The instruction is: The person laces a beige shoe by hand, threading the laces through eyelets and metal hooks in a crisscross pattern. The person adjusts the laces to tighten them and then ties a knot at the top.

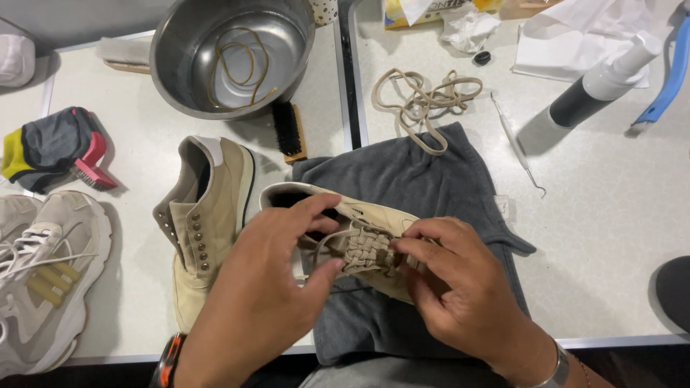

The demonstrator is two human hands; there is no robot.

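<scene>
A beige laced shoe lies on a grey towel at the table's front. My left hand curls over the shoe's opening, thumb and fingers pinching its beige laces. My right hand grips the laces from the right side. A second beige shoe without laces lies just left of the towel. A loose beige lace is bunched on the table behind the towel.
A steel bowl holding water and a lace stands at the back. A black brush, a metal pick, a spray bottle, crumpled paper, folded cloths and a white sneaker lie around.
</scene>
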